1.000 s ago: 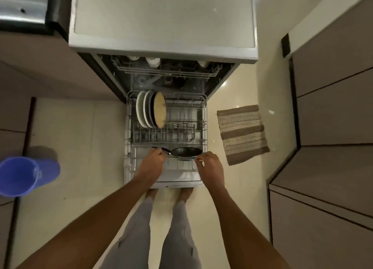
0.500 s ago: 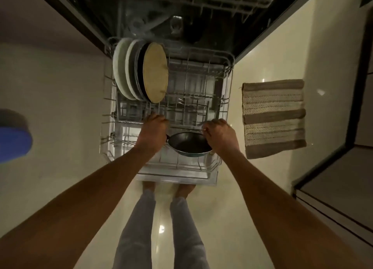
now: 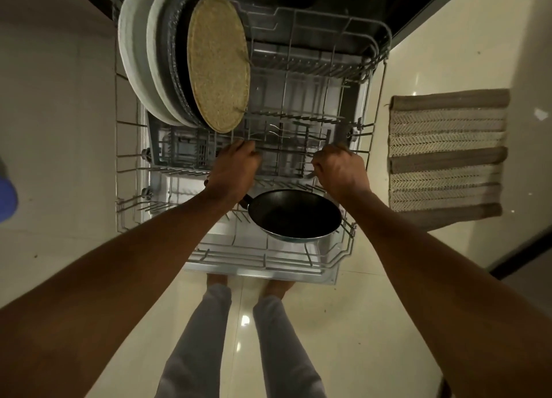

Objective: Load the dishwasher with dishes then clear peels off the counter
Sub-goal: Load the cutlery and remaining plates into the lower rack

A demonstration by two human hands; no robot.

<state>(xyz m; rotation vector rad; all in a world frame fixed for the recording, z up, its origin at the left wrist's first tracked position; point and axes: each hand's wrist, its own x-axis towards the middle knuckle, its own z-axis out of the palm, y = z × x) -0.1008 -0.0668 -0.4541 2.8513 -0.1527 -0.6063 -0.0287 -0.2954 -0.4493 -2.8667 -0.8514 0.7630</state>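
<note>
The dishwasher's lower rack (image 3: 378,146) is pulled out over the open door. A black frying pan (image 3: 294,214) lies in its near right part, with the handle running under my left wrist. Several plates (image 3: 140,60) and a round speckled tan plate (image 3: 219,66) stand on edge at the far left. My left hand (image 3: 236,170) reaches past the pan, its fingers curled down onto a wire tine row in the middle of the rack. My right hand (image 3: 340,170) is curled in a fist round the same tine row further right. Neither hand touches the pan's bowl.
A striped brown mat (image 3: 448,155) lies on the pale tile floor right of the rack. A blue plastic container (image 3: 6,194) shows at the left edge. My legs and bare feet stand just in front of the dishwasher door (image 3: 268,273). Dark cabinet edges run along the right.
My hands left the pan's handle and rim and moved forward to the tine row behind it. The pan now rests in the rack. My head has dropped closer to the rack.
</note>
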